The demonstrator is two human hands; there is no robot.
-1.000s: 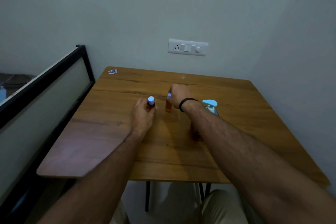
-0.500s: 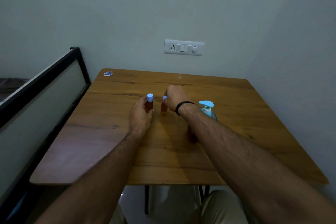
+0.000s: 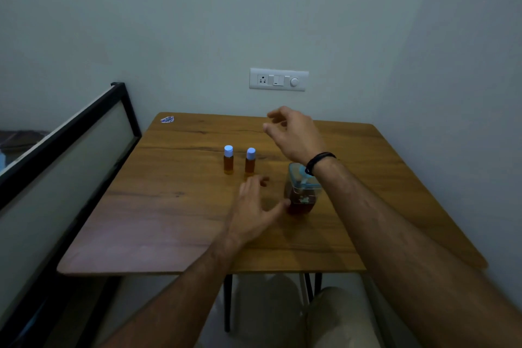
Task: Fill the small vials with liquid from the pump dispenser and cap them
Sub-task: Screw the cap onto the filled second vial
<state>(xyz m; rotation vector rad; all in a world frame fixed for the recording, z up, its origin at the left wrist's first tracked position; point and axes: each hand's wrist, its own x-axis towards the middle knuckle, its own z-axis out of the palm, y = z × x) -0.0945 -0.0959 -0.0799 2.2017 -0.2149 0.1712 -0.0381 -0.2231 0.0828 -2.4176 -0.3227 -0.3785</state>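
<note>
Two small vials of amber liquid stand upright side by side on the wooden table, each with a pale blue cap: the left vial and the right vial. The pump dispenser, clear with dark liquid and a blue pump head, stands to their right, partly hidden by my right wrist. My left hand hovers open just in front of the vials, its thumb close to the dispenser. My right hand is raised above the table behind the dispenser, fingers loosely spread, holding nothing.
A small blue and white sticker lies at the table's far left corner. A switch and socket plate is on the wall behind. A black-framed partition runs along the table's left side. My knees show below the front edge.
Both hands have let go of the vials. My left hand drew back and to the right toward the dispenser; my right hand lifted up and away to the right.
</note>
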